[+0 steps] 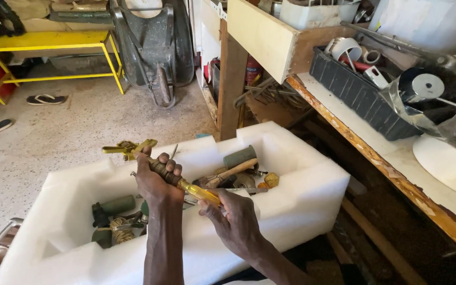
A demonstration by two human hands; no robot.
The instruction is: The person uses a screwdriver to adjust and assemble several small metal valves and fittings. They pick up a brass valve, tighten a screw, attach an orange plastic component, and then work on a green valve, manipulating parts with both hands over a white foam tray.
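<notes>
My left hand (153, 177) grips a brass tap fitting (133, 149) with a cross-shaped handle, held above a white foam box (302, 184). My right hand (233, 219) holds a yellow-handled screwdriver (199, 192) whose shaft runs up under my left fingers toward the fitting. Both hands hover over the box's middle. Inside the box lie a paintbrush (230, 173) with a wooden handle, a dark green roll (240, 156), a green cylinder (116, 205), a coil of twine (120, 232) and other small metal parts.
A worn wooden workbench (376, 158) runs along the right, carrying a dark plastic tray (354, 89) of tape rolls and a shiny metal lamp shade (420, 87). A wheelbarrow (151, 47) and a yellow metal bench (48, 42) stand on the concrete floor, with sandals (46, 99) nearby.
</notes>
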